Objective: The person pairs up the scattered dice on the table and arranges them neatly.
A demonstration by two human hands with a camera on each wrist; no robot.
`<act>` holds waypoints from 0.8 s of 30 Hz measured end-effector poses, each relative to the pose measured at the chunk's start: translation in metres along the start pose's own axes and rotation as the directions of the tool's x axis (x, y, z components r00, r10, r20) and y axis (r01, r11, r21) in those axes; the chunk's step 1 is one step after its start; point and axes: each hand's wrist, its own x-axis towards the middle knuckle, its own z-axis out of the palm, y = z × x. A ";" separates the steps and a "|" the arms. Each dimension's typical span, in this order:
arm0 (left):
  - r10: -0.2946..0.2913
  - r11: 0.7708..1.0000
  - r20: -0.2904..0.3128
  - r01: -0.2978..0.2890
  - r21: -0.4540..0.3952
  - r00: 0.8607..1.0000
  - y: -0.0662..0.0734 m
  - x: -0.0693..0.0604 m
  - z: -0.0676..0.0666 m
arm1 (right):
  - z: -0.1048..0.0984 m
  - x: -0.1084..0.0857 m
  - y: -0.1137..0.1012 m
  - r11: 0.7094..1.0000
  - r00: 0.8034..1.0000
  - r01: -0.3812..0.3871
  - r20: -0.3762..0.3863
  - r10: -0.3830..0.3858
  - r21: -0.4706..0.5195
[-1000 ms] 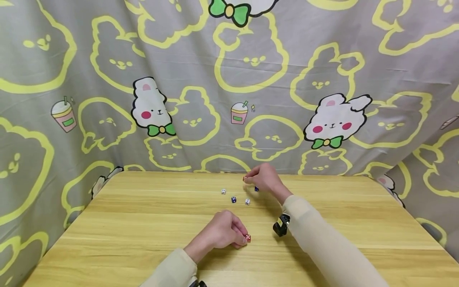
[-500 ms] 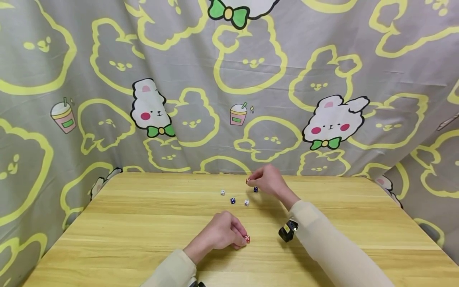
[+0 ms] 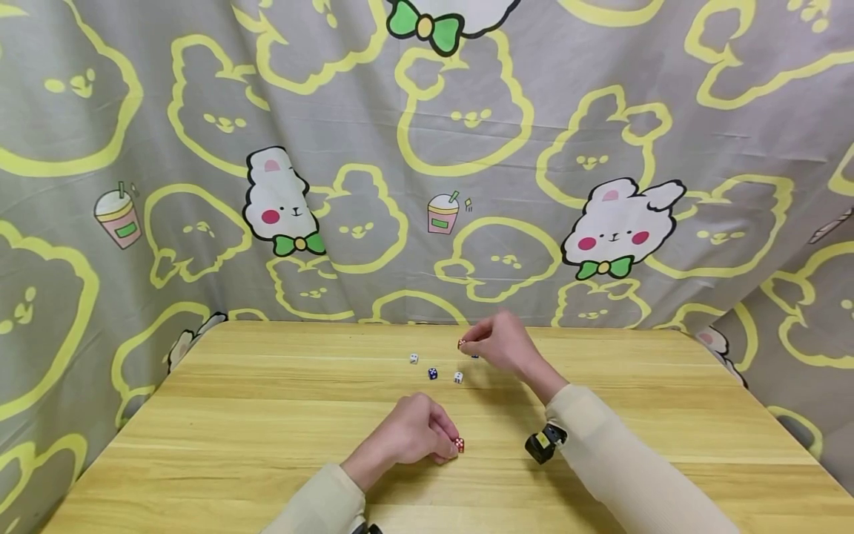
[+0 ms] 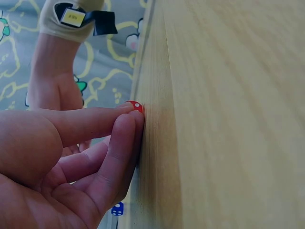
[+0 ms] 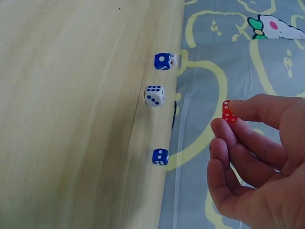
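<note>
Near the front of the wooden table, my left hand (image 3: 416,429) pinches a red die (image 3: 459,445) at the tabletop; in the left wrist view only a corner of that die (image 4: 137,105) shows past the fingertips. Farther back, my right hand (image 3: 502,345) pinches a second red die (image 5: 228,112) between thumb and forefinger, held above the table. Below it and partly hidden in the head view lies a blue die (image 5: 160,157). Close by are a white die (image 3: 458,377), another blue die (image 3: 432,373) and, farthest left, another white die (image 3: 414,359).
The wooden table (image 3: 267,415) reaches back to a grey curtain (image 3: 373,126) printed with yellow outlines and rabbits. A black wrist camera (image 3: 542,443) is strapped below the right sleeve.
My right hand, with its red die, has come slightly toward me, lower and to the right, over the blue die. My left hand has stayed in place with its die.
</note>
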 end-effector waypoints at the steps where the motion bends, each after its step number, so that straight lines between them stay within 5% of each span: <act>1: 0.001 1.000 0.000 -0.001 0.000 1.000 0.000 0.000 0.000 | -0.001 -0.002 0.000 1.000 1.000 -0.004 0.000 0.004 0.000; 24: -0.004 1.000 -0.014 0.004 0.013 1.000 0.000 0.000 0.001 | -0.005 -0.045 0.003 0.999 0.999 -0.031 0.025 0.030 0.041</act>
